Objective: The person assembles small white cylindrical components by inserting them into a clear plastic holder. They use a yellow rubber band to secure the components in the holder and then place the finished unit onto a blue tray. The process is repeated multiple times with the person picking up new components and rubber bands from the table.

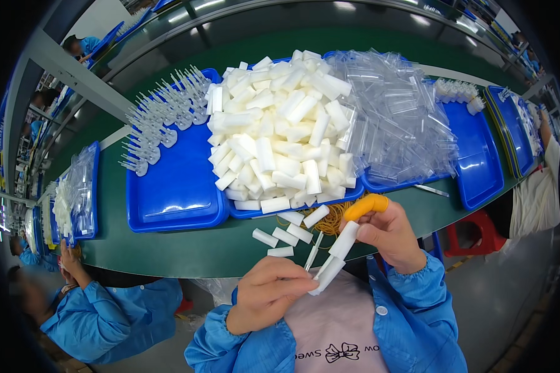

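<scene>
My right hand [392,235], with an orange cot over one finger, pinches a white foam block [345,240] between thumb and fingers. My left hand [272,293] is closed on a second white foam piece [327,277], whose upper end meets the lower end of the first. A slim, shiny strip [313,251] also rises from the left fingertips; whether it is metal or plastic I cannot tell. Several loose foam blocks [284,235] lie on the green table just beyond my left hand. Orange rubber bands [335,217] are heaped behind the right one.
Foam blocks [274,137] pile high in a blue tray straight ahead. Clear plastic sleeves [398,112] fill another to its right. White nozzle-like parts [162,118] stand along a blue tray [174,193] at left. A red stool [479,235] is at right; a co-worker [106,317] sits at left.
</scene>
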`<state>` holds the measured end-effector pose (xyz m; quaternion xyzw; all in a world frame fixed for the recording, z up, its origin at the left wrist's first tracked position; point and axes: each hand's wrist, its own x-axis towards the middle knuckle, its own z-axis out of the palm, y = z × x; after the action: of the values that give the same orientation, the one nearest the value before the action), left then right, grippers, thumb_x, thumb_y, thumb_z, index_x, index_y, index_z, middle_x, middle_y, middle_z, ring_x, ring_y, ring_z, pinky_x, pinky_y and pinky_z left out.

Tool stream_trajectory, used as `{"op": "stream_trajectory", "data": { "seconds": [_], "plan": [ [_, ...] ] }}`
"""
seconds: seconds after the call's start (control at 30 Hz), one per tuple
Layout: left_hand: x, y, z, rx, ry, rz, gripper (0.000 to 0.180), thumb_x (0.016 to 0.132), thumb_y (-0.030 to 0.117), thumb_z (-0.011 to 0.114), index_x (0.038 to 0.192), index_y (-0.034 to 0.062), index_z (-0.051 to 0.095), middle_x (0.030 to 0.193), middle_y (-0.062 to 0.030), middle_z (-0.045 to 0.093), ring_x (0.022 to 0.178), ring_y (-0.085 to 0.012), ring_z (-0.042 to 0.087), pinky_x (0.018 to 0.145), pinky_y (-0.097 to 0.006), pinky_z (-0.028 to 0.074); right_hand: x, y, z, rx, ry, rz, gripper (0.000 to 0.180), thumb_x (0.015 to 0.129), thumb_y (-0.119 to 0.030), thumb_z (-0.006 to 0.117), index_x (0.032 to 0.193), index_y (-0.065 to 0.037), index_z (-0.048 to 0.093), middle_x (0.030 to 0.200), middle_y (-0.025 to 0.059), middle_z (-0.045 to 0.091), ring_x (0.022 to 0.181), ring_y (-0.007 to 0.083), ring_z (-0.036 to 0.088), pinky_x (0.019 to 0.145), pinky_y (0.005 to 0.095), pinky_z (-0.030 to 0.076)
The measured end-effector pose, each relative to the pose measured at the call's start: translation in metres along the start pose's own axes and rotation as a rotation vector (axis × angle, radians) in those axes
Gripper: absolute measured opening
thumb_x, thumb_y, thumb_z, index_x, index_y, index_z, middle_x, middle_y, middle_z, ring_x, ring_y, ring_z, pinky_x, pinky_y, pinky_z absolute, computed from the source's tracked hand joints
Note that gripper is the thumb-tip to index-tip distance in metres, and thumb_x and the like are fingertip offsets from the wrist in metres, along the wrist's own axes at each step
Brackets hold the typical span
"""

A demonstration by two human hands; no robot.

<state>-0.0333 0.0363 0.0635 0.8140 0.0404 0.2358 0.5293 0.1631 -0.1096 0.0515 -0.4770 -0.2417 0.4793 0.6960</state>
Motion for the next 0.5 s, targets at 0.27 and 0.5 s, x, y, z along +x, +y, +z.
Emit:
{"op": "stream_trajectory", "data": {
  "seconds": [0.27, 0.5],
  "plan": [
    [-0.001, -0.005, 0.001, 0.031, -0.011, 0.055, 0.027, 0.061, -0.006, 0.072, 0.083, 0.0089, 0.074, 0.088, -0.0050, 0.066, 0.078, -0.0203, 0.060, 0.065, -0.029, 0.047, -0.005, 0.007, 0.010, 0.025, 0.135, -0.084, 0.015, 0.086, -0.006, 0.064, 0.099, 0.000, 0.060, 0.097, 0.0061, 0.063, 0.091, 0.0124, 0.058, 0.084, 0.0275, 0.046],
    [0.000, -0.007, 0.003, 0.022, -0.026, 0.107, 0.024, 0.063, -0.005, 0.073, 0.083, 0.0084, 0.074, 0.092, -0.0081, 0.065, 0.079, -0.0197, 0.059, 0.067, -0.029, 0.047, -0.006, 0.005, 0.016, -0.118, 0.042, -0.185, 0.017, 0.084, -0.004, 0.065, 0.100, -0.001, 0.060, 0.093, 0.0027, 0.060, 0.091, 0.0123, 0.055, 0.086, 0.0274, 0.041]
  ]
}}
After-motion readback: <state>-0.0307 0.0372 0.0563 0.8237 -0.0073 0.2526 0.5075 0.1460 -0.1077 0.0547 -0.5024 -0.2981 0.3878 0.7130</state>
